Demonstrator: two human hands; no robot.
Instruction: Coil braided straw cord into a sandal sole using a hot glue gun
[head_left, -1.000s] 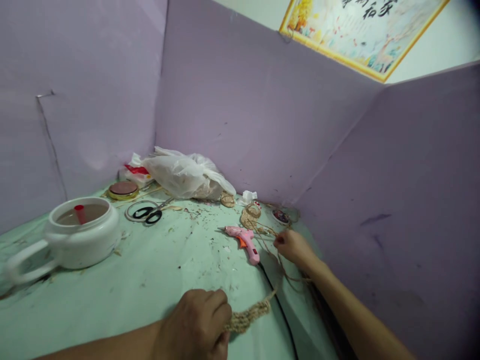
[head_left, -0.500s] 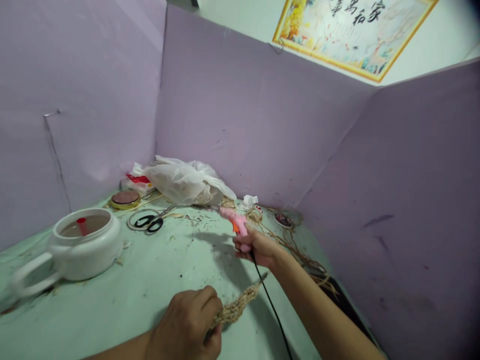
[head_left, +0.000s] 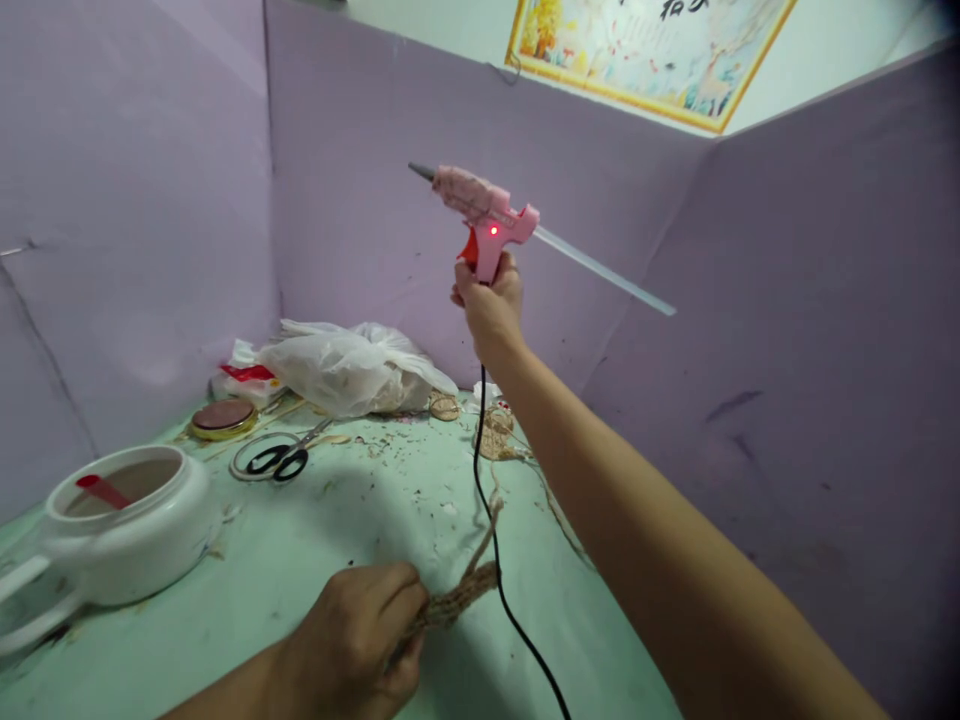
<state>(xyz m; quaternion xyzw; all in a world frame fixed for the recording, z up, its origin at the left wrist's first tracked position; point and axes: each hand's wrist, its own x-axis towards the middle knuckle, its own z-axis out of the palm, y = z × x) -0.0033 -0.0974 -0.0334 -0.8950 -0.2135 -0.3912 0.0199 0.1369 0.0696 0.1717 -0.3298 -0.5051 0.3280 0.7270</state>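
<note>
Pink glue gun (head_left: 491, 215) is up, lit red, right hand (head_left: 491, 300) wrapped round its grip, left hand (head_left: 367, 620) pinching the woven strip (head_left: 461, 598) low by the green table (head_left: 300, 560), weaving seemingly done, no glue visible on it yet!

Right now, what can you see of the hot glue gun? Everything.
The hot glue gun has a pink body, plastic by its look, smudged toward the front, with a dark grey nozzle, an orange-red trigger and a lit red light. A translucent glue stick juts from the rear; a black cord hangs below. The right hand grips its handle, holding it above the table, nozzle tilted up and leftward. Whether the trigger is pressed is unclear.
</note>
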